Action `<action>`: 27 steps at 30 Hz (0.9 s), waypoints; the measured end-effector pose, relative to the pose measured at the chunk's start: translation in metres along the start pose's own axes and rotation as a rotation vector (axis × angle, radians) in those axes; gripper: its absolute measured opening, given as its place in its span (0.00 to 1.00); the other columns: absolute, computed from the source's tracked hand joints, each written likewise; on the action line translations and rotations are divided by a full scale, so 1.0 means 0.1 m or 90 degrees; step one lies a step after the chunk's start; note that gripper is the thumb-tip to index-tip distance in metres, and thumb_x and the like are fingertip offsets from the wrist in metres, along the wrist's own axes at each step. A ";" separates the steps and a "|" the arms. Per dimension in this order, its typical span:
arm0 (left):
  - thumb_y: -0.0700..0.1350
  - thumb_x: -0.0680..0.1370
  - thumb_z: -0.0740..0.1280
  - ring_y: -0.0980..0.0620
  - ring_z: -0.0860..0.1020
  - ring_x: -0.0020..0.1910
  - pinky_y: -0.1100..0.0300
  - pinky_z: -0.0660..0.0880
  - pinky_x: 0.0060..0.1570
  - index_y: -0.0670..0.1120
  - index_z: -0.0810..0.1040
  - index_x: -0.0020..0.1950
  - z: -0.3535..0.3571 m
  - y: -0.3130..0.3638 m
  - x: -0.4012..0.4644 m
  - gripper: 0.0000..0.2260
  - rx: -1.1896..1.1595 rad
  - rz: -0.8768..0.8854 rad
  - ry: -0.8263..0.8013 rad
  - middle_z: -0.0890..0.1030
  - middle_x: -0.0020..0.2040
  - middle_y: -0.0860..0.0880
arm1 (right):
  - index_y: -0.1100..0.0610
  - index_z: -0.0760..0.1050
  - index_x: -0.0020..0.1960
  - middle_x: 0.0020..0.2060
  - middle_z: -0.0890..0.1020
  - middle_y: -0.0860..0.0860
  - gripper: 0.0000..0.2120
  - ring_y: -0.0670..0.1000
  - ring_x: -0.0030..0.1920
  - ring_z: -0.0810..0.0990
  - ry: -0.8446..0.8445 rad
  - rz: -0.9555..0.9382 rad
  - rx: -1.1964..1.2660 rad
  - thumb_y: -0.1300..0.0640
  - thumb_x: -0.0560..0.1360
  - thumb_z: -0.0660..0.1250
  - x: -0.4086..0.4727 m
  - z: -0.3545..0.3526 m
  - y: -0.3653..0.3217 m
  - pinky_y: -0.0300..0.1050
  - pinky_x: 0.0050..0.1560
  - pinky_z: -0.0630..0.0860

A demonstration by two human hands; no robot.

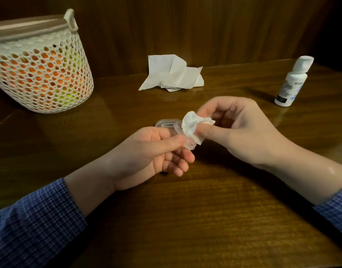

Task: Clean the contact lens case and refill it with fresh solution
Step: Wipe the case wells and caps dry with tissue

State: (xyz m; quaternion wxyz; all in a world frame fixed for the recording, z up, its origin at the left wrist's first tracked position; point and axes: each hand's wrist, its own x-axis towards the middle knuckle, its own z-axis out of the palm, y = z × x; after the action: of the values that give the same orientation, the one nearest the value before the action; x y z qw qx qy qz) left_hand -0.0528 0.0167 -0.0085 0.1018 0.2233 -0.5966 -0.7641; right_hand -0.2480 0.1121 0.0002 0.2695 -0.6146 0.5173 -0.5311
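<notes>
My left hand pinches a clear plastic contact lens case between thumb and fingers, just above the wooden table. Its lid part sticks out behind my fingers. My right hand pinches a crumpled white tissue wad and presses it against the case's near end. A small white solution bottle with its cap on stands upright at the far right, apart from both hands.
A white perforated basket with orange and green contents stands at the back left. Crumpled white tissues lie at the back centre against the wooden wall. The dark wooden table stretches toward me.
</notes>
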 end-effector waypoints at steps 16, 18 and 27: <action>0.50 0.77 0.68 0.53 0.82 0.39 0.62 0.79 0.38 0.45 0.86 0.52 -0.07 -0.01 0.04 0.12 -0.106 -0.073 -0.086 0.83 0.43 0.45 | 0.54 0.80 0.48 0.44 0.87 0.54 0.09 0.55 0.44 0.87 0.060 -0.029 0.006 0.64 0.74 0.77 -0.01 0.09 0.00 0.57 0.47 0.83; 0.49 0.78 0.67 0.53 0.82 0.39 0.62 0.79 0.38 0.44 0.85 0.53 -0.07 -0.01 0.04 0.12 -0.105 -0.074 -0.085 0.83 0.43 0.45 | 0.53 0.80 0.48 0.44 0.87 0.53 0.09 0.54 0.44 0.86 0.059 -0.044 -0.014 0.64 0.73 0.77 -0.01 0.09 -0.02 0.55 0.46 0.83; 0.49 0.78 0.68 0.52 0.83 0.41 0.61 0.80 0.39 0.42 0.84 0.55 -0.07 0.00 0.02 0.12 -0.110 -0.088 -0.098 0.84 0.45 0.43 | 0.54 0.79 0.51 0.46 0.85 0.46 0.10 0.46 0.48 0.85 0.056 -0.100 -0.121 0.64 0.74 0.77 -0.02 0.07 -0.03 0.43 0.47 0.83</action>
State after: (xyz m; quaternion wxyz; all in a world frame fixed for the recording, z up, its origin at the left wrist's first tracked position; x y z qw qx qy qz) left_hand -0.0515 0.0093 -0.0100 0.0215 0.1947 -0.5180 -0.8327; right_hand -0.2402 0.1133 0.0004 0.1446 -0.6521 0.5266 -0.5259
